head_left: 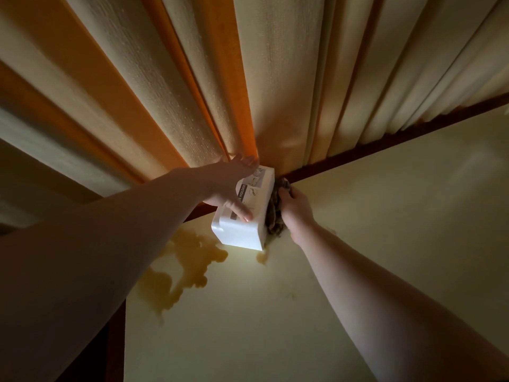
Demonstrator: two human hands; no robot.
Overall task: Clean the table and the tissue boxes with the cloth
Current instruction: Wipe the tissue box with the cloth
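Both hands work at the table's far edge by the curtain (192, 78). Table (385, 216) carries a brownish spill (190, 260) just left/near of the tissue box (245, 210), which is tipped, long axis running away from the person. Left hand (231, 186) lies fairly flat on top w/ thumb down, steadying. Right hand (296, 208) grips the cloth (275, 216) against the box's right side. Spill sits nearer the left arm, so the cloth must prob cross over next.
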